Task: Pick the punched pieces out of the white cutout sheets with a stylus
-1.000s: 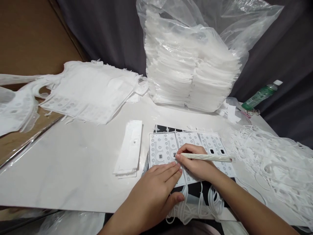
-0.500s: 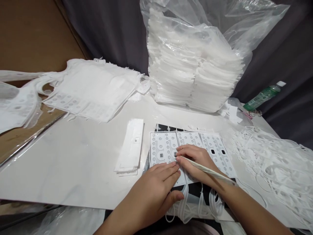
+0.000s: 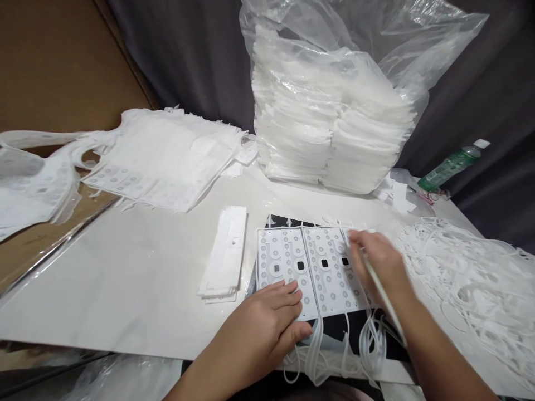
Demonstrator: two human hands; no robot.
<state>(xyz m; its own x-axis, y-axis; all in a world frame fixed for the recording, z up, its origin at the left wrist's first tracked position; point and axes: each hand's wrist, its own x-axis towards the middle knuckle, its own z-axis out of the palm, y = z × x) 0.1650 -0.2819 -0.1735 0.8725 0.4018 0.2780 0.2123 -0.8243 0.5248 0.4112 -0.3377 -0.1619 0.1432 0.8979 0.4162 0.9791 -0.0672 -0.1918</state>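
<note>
My left hand [image 3: 267,320] lies flat on the lower left of a white sheet [image 3: 330,298], fingers stretched out. The sheet is divided into panels with rows of grey dots and small square windows. Three windows show black; the leftmost square [image 3: 276,268] is grey. Blurred by motion, my right hand [image 3: 378,262] is over the right-hand panel, closed on a pair of pale tweezers [image 3: 382,289] whose joined end points back toward my wrist. Their tips are hidden. Under the sheet is a black mat [image 3: 355,328], with white cord-like strips [image 3: 315,351] hanging at its front edge.
Left of the sheet lies a stack of narrow white pieces [image 3: 225,250]. Behind are a pile of white sheets [image 3: 167,156] and a clear bag [image 3: 334,111] of stacked white sheets. White trimmings [image 3: 472,278] are heaped at right, near a green bottle [image 3: 449,167].
My right hand has moved right with the tweezers, from the left panel to the right-hand one. The second square window has turned from grey to black. My left hand has hardly moved.
</note>
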